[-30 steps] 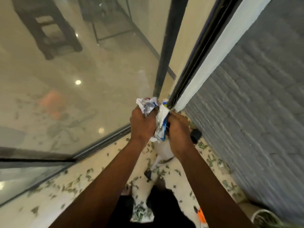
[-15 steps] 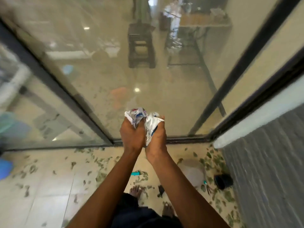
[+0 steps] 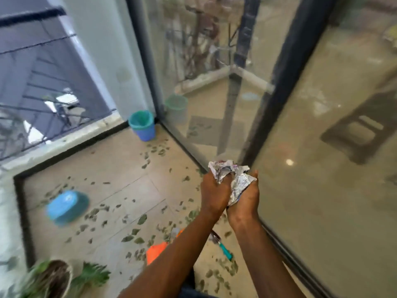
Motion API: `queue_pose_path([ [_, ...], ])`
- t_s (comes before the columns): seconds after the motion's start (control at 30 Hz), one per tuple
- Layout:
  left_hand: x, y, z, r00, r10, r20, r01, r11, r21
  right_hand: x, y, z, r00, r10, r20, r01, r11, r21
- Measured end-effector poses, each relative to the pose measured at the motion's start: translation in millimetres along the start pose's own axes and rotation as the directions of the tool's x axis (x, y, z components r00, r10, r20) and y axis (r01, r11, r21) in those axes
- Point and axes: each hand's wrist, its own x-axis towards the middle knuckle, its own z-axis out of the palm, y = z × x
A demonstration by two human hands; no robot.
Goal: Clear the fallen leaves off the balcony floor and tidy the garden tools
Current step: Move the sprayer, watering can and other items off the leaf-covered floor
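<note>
Nearest, low by the person's feet, a teal-handled hand tool [image 3: 224, 249] lies flat on the balcony floor [image 3: 120, 190]. Its long axis runs diagonally, with the metal head toward the far left and the handle end pointing near right, toward the glass door [image 3: 322, 168]. An orange object [image 3: 155, 250], too blurred to name, lies just beside it to the left.

Above them, the left hand [image 3: 214, 190] and right hand [image 3: 245, 197] are pressed together. The fingers of both curl tight on a crumpled foil wrapper [image 3: 238, 181], which bunches up out of the top of the grip and has no clear long axis.

Fallen leaves [image 3: 139, 219] are scattered over the tiles below and to the left of the hands. Farther left lies a blue tub [image 3: 67, 205].

In the far corner, ahead and to the left, stands a blue bin with a green liner [image 3: 142, 125], upright with its mouth open. The wrapper probably goes there. The left hand is on the side nearer the bin.
</note>
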Motion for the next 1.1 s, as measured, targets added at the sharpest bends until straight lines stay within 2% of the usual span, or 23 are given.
queue_pose_path([
  [0.2, 83, 12, -78, 0.981, -0.034, -0.189, 0.023, 0.998, -0.061, 47, 59, 94, 0.989, 0.144, 0.012, -0.142, 0.983, -0.116],
  [0.33, 139, 20, -137, 0.958, -0.038, -0.283, 0.024, 0.998, -0.054, 75, 102, 159, 0.973, 0.210, 0.098, -0.200, 0.975, -0.101],
  [0.57, 200, 26, -198, 0.894, -0.128, -0.430, 0.076, 0.988, -0.137, 110, 158, 226, 0.932, 0.296, 0.209, -0.240, 0.937, -0.255],
  [0.77, 271, 27, -223, 0.860, -0.155, -0.487, 0.067, 0.979, -0.193, 171, 185, 274, 0.905, 0.346, 0.248, -0.263, 0.913, -0.312],
  [0.9, 347, 24, -245, 0.832, -0.176, -0.527, 0.117, 0.983, -0.143, 239, 217, 315, 0.879, 0.400, 0.259, -0.299, 0.886, -0.355],
  [1.03, 437, 24, -262, 0.800, -0.183, -0.571, 0.141, 0.983, -0.118, 315, 243, 368, 0.837, 0.438, 0.328, -0.302, 0.870, -0.390],
  [1.1, 479, 28, -264, 0.793, -0.194, -0.578, 0.171, 0.981, -0.095, 353, 253, 389, 0.839, 0.435, 0.329, -0.247, 0.841, -0.481],
])
